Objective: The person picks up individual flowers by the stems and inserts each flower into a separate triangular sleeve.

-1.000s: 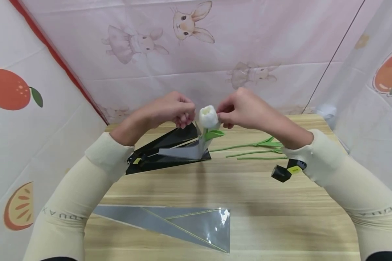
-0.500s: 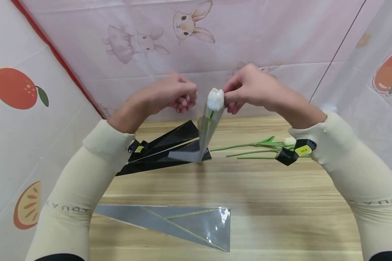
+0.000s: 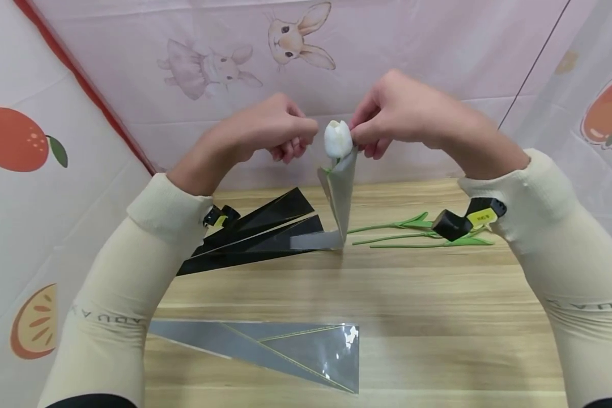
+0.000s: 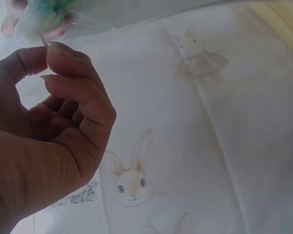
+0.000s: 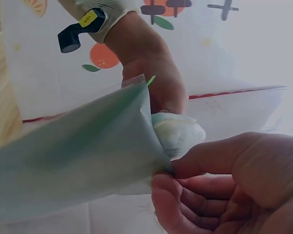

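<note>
A white artificial tulip stands in a translucent flower sleeve, its bloom above the sleeve's mouth. The sleeve's narrow end bends and lies leftward on the table. My right hand pinches the sleeve's rim between thumb and forefinger, close beside the bloom, as the right wrist view shows on the sleeve. My left hand is on the other side of the bloom. In the left wrist view, thumb and forefinger of the left hand pinch the sleeve's thin edge. The stem is mostly hidden inside.
Black flower sleeves lie left of the upright one. To the right are several green tulip stems, partly behind the right wrist camera. A flat grey clear sleeve with gold lines lies near the front of the wooden table.
Both hands have risen, bringing the tulip and its sleeve up and slightly right. The sleeve now stands taller, and its bent lower end has slid right along the table.
</note>
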`<state>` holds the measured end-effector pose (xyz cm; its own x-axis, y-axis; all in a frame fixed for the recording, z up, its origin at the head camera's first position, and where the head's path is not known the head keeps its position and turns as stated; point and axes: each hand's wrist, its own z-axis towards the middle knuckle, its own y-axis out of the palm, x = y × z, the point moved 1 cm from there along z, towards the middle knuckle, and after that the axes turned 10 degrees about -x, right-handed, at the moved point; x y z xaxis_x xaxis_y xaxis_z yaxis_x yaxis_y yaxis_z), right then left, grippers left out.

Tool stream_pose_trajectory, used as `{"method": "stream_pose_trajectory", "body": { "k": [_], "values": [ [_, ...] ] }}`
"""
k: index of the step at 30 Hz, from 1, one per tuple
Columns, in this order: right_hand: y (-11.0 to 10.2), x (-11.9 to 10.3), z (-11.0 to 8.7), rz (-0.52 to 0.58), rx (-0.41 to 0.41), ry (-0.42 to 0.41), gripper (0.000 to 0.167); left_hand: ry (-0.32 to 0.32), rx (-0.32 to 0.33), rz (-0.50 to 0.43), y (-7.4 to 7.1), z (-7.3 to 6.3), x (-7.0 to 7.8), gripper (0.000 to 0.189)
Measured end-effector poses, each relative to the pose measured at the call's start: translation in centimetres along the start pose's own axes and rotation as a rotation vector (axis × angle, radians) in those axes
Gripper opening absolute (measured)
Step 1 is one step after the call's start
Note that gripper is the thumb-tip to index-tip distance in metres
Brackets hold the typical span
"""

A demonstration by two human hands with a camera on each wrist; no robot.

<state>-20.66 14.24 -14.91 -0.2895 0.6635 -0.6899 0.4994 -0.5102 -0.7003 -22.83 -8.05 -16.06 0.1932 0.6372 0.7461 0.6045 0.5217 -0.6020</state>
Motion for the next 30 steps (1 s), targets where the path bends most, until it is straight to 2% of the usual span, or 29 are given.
{"method": "stream_pose_trajectory", "body": {
  "k": [4,11,16,20,24,30],
  "values": [
    [-0.9,-0.4,-0.3,-0.035,0.016,-0.010,0.022,0.011,0.021,0.067,-0.6,-0.4,1.3,0.028],
    [-3.2,-0.3,0.0,-0.032,-0.017,-0.063,0.027,0.037,0.057,0.036,-2.4,-0.4,2.4,0.030],
    [-4.3,0.0,0.7,-0.090,-0.020,-0.047,0.030,0.066,0.054,0.032,-3.0,0.8,2.7,0.030],
    [-4.8,0.1,1.4,-0.126,-0.004,-0.017,0.032,0.048,0.055,0.036,-3.4,1.8,3.0,0.031],
    [-5.4,0.2,2.0,-0.120,-0.010,-0.001,0.032,0.016,0.057,0.042,-3.8,2.5,3.3,0.029],
    [-6.7,0.6,2.6,-0.069,-0.087,0.034,0.032,-0.004,0.023,0.093,-4.2,3.4,3.4,0.027]
  ]
}}
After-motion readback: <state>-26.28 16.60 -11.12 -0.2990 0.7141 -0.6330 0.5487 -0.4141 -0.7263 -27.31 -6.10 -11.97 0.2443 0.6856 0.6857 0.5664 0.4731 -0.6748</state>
